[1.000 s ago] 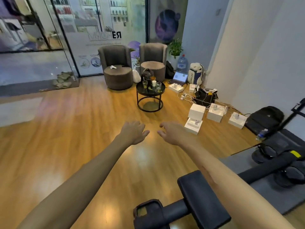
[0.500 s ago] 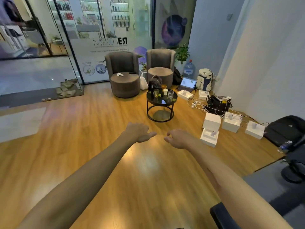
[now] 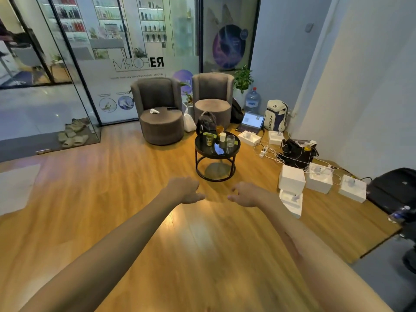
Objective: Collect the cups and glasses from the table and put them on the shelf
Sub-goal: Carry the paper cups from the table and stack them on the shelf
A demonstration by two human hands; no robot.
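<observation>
A small round black table (image 3: pixel 203 147) stands ahead on the wooden floor. On it are a glass with yellow-green liquid (image 3: pixel 209 139), an amber glass (image 3: pixel 219 129), a white cup (image 3: pixel 222 137) and a clear glass (image 3: pixel 230 140). A phone lies on the tabletop too. My left hand (image 3: pixel 185 190) and my right hand (image 3: pixel 245 194) are stretched out in front of me, well short of the table, fingers loosely curled and holding nothing. No shelf for the cups is clearly in view.
Two brown armchairs (image 3: pixel 161 113) stand behind the table against a glass wall. White boxes (image 3: pixel 291 180), cables, a laptop and bags (image 3: pixel 297 149) clutter the floor to the right. A grey mat edge and dark equipment sit at far right.
The view has moved forward and tilted up; the table looks nearer. The black exercise equipment at the bottom has dropped out of sight. Both hands stay extended and hold nothing.
</observation>
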